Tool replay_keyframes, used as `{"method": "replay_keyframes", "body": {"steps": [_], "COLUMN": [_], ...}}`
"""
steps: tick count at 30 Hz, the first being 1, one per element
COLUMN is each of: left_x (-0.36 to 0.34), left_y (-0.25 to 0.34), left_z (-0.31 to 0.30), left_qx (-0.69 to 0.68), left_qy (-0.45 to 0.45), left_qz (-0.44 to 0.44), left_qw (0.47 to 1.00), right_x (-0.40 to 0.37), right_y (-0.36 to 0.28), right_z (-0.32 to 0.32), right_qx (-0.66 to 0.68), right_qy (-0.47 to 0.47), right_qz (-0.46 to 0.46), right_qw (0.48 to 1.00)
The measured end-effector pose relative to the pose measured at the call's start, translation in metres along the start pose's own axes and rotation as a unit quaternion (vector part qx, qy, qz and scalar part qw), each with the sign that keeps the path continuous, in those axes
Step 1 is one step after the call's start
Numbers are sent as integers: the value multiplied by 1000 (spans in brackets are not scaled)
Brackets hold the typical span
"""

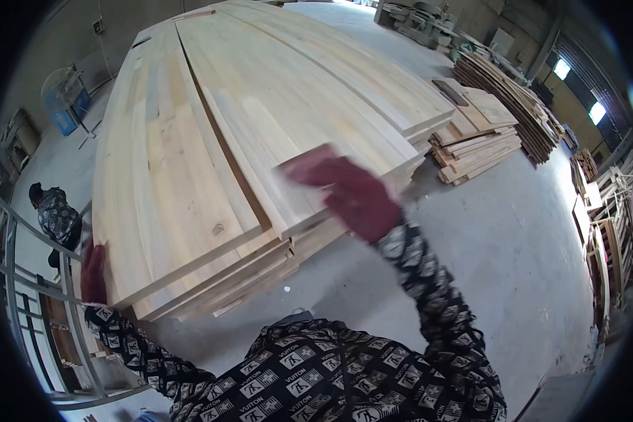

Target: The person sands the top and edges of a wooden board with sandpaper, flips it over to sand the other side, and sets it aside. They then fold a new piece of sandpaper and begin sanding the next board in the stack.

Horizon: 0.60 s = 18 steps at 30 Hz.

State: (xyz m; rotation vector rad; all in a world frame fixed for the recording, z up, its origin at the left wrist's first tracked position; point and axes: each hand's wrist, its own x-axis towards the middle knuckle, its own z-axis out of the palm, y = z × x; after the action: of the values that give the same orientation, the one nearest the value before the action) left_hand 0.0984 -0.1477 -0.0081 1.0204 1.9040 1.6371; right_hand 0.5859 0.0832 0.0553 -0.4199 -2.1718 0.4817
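Wide pale wooden panels lie stacked in front of me. My left hand (93, 274), in a maroon glove, grips the left edge of the near left panel (169, 225) close to its front corner. Over the near right end of the middle panel (288, 126) is my right hand (359, 197), also gloved in maroon and smeared by motion. A flat reddish shape with a sharp corner shows at its fingertips; I cannot tell whether it is a held sheet or part of the glove. A long dark gap runs between these two panels.
A metal rack (56, 288) stands close on the left, with a person (56, 214) crouched beyond it. Behind is a fan (63, 91) near a blue object. Shorter boards (475, 144) are piled on the floor at right, with more timber stacks (506, 98) beyond and along the wall.
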Motion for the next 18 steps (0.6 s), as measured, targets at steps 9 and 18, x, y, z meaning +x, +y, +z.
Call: {"method": "replay_keyframes", "body": {"steps": [9, 18], "left_x": [-11, -1], "left_y": [12, -26], "left_z": [11, -17], "left_qx": [3, -88], "left_qy": [-11, 27], "left_qz": [-4, -63], "left_qw": [1000, 994], "right_x": [-12, 0], "right_y": [80, 1], "right_z": [-40, 14], "right_qx": [-194, -59], "right_qy": [52, -100], "right_qz": [81, 10], "right_qw": [976, 993]}}
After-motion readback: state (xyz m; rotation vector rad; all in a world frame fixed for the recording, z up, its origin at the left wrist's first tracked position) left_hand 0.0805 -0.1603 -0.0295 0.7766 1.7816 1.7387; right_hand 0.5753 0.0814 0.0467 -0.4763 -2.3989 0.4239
